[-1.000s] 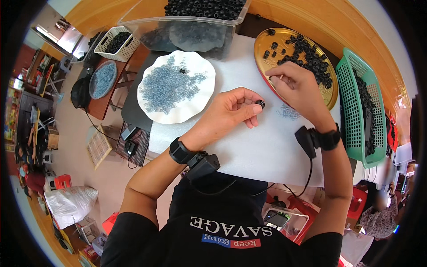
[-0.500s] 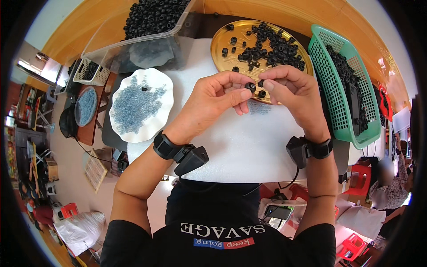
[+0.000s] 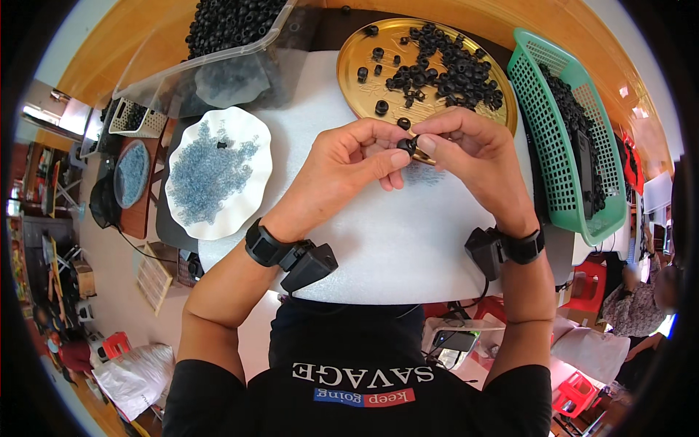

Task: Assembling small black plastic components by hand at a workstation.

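Note:
My left hand (image 3: 357, 156) pinches a round black plastic piece (image 3: 405, 145) between thumb and fingertips, over the near edge of a gold tray (image 3: 354, 91). My right hand (image 3: 470, 156) is closed at the same piece, thumb and forefinger meeting at its right side. A small black part seems to be between these right fingertips, mostly hidden by them. Just beyond the fingers another black piece (image 3: 403, 123) lies on the tray. Many loose black pieces (image 3: 444, 69) are spread over the tray's far and right side. Small blue-grey bits (image 3: 422, 175) lie on the white table mat below my hands.
At left, a white scalloped plate (image 3: 256, 175) bears many tiny blue-grey bits. Behind it stands a clear plastic bin (image 3: 175, 76) of black pieces. A green basket (image 3: 564, 175) with black parts flanks the right side. Another person (image 3: 633, 309) is at the far right.
My right fingers have come in to the left, closing the gap to the black piece in my left hand. The whole view has shifted slightly.

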The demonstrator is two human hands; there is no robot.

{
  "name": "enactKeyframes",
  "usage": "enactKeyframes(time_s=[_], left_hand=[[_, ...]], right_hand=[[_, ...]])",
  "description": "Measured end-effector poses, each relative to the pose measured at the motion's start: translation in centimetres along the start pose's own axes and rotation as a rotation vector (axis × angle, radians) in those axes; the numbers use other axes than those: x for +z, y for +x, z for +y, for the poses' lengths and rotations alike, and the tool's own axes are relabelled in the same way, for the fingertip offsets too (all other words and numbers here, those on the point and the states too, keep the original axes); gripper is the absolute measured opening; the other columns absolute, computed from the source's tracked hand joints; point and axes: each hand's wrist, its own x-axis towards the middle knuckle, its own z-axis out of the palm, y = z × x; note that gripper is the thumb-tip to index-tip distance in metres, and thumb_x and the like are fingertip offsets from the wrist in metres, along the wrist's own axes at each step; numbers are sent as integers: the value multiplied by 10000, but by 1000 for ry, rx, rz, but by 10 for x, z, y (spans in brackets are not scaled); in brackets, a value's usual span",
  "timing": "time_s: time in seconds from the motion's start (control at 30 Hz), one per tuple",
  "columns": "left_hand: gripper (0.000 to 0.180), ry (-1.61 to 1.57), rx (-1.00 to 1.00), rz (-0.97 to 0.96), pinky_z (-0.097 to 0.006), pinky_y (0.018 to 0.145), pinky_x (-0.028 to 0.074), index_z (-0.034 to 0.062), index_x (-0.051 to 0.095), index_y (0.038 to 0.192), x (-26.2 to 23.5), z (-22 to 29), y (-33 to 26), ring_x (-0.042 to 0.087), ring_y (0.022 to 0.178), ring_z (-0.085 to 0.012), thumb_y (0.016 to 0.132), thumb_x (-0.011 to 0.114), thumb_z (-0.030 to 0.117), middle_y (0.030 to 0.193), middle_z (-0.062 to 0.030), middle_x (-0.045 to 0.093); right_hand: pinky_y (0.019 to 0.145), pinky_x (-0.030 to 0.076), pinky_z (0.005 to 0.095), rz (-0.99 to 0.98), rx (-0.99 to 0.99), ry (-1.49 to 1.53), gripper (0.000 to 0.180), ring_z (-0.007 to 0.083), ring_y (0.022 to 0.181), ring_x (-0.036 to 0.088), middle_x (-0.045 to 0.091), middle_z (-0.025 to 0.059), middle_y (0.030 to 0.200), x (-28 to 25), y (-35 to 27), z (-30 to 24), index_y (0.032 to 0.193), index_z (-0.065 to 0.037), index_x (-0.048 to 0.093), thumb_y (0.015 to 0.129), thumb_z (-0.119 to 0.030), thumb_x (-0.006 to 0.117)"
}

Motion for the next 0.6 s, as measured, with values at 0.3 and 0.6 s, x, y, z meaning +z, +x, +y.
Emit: enactKeyframes(time_s=[0.3, 0.6], left_hand=[[206, -34, -38, 5, -256, 654, 512, -12, 563, 1105, -2, 1, -2, 624, 725, -138, 928, 588, 91, 933, -79, 650], [200, 44, -83, -14, -231, 598, 513, -11, 572, 1096, -6, -3, -1, 623, 704, -112, 924, 589, 90, 893, -58, 640]], right_hand=[[658, 475, 211, 46, 47, -51, 166, 77, 784, 600, 666, 43, 889, 1, 0, 4, 1025, 19, 655, 869, -36, 644], [670, 469, 195, 26, 85, -127, 128, 54, 769, 587, 639, 8, 837, 2, 0, 8, 968, 10, 631, 857, -47, 661]])
